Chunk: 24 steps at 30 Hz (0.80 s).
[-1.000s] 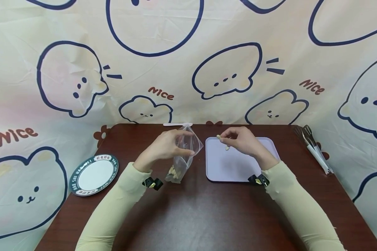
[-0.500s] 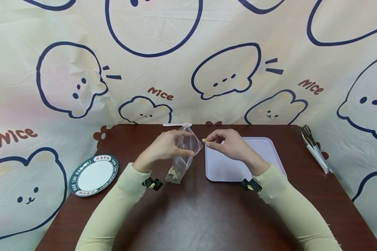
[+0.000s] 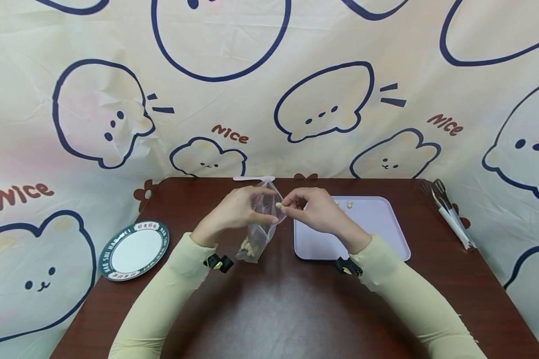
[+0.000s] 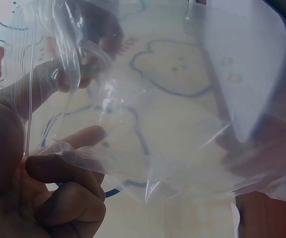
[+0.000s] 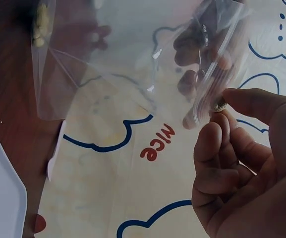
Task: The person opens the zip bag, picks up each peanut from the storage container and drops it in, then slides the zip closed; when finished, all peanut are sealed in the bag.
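Observation:
My left hand (image 3: 235,207) grips a clear plastic zip bag (image 3: 264,234) near its mouth, with the thumb and fingers spread apart. Several pale peanuts (image 3: 248,245) lie in the bag's lower end, also visible through the plastic in the right wrist view. Between the thumb and forefinger of my right hand (image 3: 316,212) is a single peanut (image 5: 220,105), pinched right at the bag's mouth. The lilac tray (image 3: 364,239) lies under and to the right of my right hand. A few peanuts (image 3: 350,204) rest near its far side, partly hidden by that hand.
A white plate (image 3: 134,252) with a green lettered rim sits at the table's left edge. Whisk and fork-like utensils (image 3: 451,219) with white handles lie at the right edge. A white strip (image 3: 247,178) lies at the back, before a patterned cloth (image 3: 260,109).
My right hand has moved left from over the tray to the bag's mouth, carrying the peanut. Peanuts on the tray have come into view behind it. The left hand and bag stay put.

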Tool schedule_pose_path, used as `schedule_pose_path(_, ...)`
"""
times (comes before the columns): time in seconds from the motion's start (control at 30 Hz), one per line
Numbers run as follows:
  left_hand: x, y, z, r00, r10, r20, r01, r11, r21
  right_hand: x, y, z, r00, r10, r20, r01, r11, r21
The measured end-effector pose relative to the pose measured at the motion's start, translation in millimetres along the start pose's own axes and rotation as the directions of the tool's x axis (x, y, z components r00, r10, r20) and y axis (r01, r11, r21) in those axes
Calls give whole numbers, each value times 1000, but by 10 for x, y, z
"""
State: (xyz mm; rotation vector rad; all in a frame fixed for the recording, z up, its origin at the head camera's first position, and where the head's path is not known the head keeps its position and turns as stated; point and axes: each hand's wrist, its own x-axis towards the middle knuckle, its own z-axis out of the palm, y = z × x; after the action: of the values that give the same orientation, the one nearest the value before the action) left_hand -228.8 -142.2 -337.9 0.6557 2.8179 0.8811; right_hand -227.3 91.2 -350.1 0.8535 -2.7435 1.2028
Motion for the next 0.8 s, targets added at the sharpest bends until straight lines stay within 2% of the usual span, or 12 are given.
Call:
schedule_pose_path(0.43, -6, -2, -10, 1000, -3, -2, 3, 1000, 11, 3, -7, 31, 1000, 23, -2, -23, 1000, -6)
schedule_pose_path(0.6, -4, 1, -15, 1000, -5, -4, 5, 1000, 13, -9, 15, -33, 1000, 21, -12, -21, 1000, 14)
schedule_pose_path(0.8, -1, 11, -20, 1000, -8, 0, 8, 1000, 16, -24, 95, -165, 997, 68, -47, -67, 998, 21)
